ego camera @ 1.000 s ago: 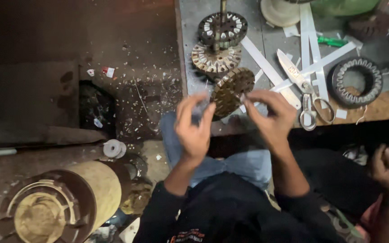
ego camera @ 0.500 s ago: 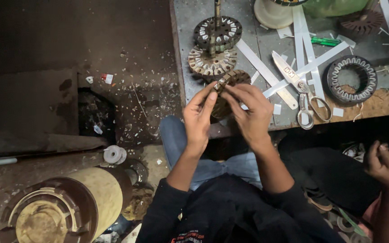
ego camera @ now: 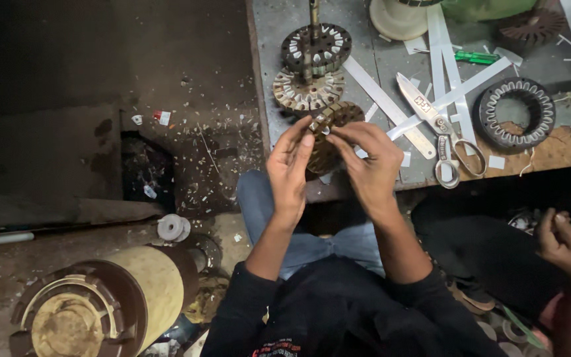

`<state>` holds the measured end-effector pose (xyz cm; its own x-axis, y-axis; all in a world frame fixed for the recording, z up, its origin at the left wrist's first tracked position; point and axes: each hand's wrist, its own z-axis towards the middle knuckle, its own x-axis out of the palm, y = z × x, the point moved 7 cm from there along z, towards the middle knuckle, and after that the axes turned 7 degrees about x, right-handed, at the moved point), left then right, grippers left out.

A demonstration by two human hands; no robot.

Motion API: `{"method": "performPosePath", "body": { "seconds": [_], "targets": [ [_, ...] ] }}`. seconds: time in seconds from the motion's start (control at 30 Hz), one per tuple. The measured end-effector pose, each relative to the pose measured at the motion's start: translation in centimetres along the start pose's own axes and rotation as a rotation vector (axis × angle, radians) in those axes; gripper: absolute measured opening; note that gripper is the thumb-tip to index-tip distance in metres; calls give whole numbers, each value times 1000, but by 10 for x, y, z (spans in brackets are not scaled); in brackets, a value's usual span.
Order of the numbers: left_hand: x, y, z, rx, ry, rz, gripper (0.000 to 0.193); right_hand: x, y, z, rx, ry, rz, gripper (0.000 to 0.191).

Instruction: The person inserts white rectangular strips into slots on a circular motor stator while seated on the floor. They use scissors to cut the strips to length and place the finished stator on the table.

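Both hands meet over the near edge of the grey workbench (ego camera: 279,86), closed around a round slotted stator core (ego camera: 338,119) that sits between them. The left hand (ego camera: 290,173) grips its left side with fingers curled, the fingertips (ego camera: 306,140) pressing at the core's upper rim; the right hand (ego camera: 369,165) wraps over the right side, its fingers (ego camera: 351,135) bent down onto the core's face, so most of the core is hidden. Just beyond the fingertips, two more slotted cores (ego camera: 312,66) are stacked on an upright shaft. To the right of the right hand's fingers lie white paper strips (ego camera: 451,73) and a pair of scissors (ego camera: 434,122), and further right a ring-shaped stator (ego camera: 515,112). Another person's hand (ego camera: 563,241) shows at the lower right, well apart.
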<state>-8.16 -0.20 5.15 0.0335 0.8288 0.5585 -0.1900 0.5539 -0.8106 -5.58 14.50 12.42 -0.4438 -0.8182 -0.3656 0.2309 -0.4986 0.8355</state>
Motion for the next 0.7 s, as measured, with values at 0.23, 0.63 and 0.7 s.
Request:
{"method": "performPosePath", "body": {
  "seconds": [0.23, 0.63, 0.7],
  "targets": [
    [-11, 17, 4, -83, -67, -176, 35, 1, 4, 3, -31, -13, -57, 17],
    [-30, 41, 38, -159, 250, -60, 18, 11, 3, -14, -125, 48, -146, 24],
    [-33, 38, 39, -78, 165, 49, 15, 12, 3, -20, -165, 65, -191, 42]
  ]
}}
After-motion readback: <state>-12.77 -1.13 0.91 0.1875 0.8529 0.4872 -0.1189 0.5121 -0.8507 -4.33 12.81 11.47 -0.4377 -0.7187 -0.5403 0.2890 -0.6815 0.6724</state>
